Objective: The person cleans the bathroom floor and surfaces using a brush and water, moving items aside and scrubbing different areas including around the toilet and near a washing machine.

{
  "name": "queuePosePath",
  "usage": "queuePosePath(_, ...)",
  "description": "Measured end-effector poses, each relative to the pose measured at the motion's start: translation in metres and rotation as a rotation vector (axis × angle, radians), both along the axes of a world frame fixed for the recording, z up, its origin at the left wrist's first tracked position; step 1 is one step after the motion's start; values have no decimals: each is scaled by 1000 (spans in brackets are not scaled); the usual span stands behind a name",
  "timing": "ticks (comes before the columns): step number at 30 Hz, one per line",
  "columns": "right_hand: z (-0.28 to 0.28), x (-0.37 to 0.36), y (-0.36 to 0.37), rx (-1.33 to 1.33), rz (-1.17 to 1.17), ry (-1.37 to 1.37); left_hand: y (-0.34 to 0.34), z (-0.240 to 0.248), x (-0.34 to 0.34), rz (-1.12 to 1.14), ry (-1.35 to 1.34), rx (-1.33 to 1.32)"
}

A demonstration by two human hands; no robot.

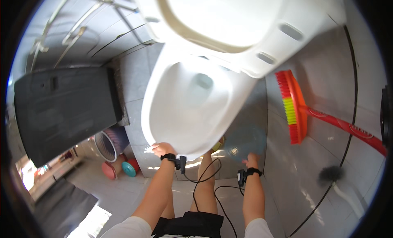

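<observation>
A white toilet bowl [190, 111] stands in front of me with its seat and lid [254, 39] raised; a little water shows at the bottom. My left hand [163, 149] is at the bowl's near left rim, fingers closed, with a small white blurred piece at the fingertips that I cannot make out. To the right of the bowl, low over the floor, my right hand [251, 159] grips the edge of a translucent blue basin [245, 142], smeared by motion. Both wrists wear black straps with small devices and cables.
An orange broom head [298, 109] with red and yellow bristles leans on the right wall, near a dark round brush [330, 174]. At left are a large dark-grey box [67, 109], a ribbed basket [112, 144], and red and teal round items [130, 167]. Metal pipes [77, 29] run upper left.
</observation>
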State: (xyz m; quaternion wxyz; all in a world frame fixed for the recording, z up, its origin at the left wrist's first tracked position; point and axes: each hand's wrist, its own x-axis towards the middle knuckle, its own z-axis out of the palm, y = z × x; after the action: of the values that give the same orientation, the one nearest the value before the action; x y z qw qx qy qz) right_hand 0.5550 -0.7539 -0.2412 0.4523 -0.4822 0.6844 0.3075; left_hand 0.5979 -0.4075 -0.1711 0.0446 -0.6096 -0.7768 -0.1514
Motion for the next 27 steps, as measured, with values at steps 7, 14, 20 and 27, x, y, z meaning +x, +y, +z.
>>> queuePosePath(7,45,-6,40,-269,428,-94,-47,-4,7,-102,-154,-278)
queuePosePath(14,57,-13,170,-96,555,21,-19,1,-40,-242,-718,-784)
queuePosePath(20,60,-41,293,325,454,-2,128,-12,-126,-216,-680,-1253)
queuePosePath(27,82,-40,433,366,708,-214,221,13,-184,-982,-69,-1337)
